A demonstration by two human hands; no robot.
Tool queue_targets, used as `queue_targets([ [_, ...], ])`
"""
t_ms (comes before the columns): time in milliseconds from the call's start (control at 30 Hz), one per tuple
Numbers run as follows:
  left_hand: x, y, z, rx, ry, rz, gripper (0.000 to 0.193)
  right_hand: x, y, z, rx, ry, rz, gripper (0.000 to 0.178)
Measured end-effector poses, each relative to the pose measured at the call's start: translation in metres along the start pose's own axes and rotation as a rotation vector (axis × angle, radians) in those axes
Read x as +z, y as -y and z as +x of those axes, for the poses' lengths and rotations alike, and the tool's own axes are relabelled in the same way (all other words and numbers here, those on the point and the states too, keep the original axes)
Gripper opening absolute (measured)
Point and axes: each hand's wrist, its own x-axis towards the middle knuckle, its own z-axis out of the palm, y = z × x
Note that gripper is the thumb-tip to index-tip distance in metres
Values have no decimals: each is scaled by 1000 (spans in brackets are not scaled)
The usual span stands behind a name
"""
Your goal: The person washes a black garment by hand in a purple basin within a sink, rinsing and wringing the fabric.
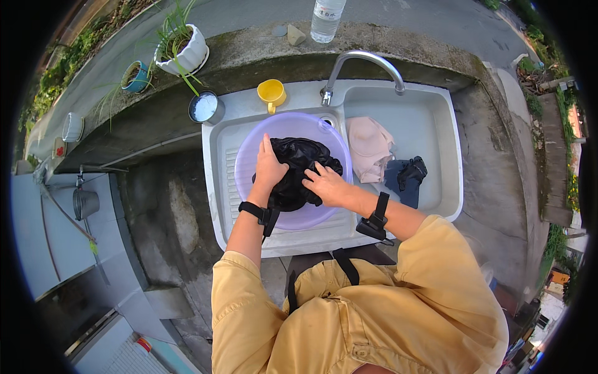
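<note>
Soft daylight, sharp centre, perhaps blurred rim

Crumpled black garment in purple basin
</note>
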Motion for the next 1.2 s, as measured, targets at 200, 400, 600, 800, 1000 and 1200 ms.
queue_targets([
  [200,28,51,9,-416,440,-341,48,-32,0,-13,-52,99,256,51],
  [400,-13,-18,-5,128,107,-448,10,-60,-47,25,59,-546,448,82],
  [600,-41,-45,-29,95,236,-639,12,-60,-51,61,5,20,672,82],
  [800,-42,-16,-43,247,219,-478,80,-82,-20,33,-155,-178,619,19],
  [1000,-57,-14,-41,-42,479,-613,42,-123,-32,-21,-155,-406,1107,25],
  [1200,-64,-71,-45,-506,69,-1662,27,-83,-38,1,187,-530,1807,27],
])
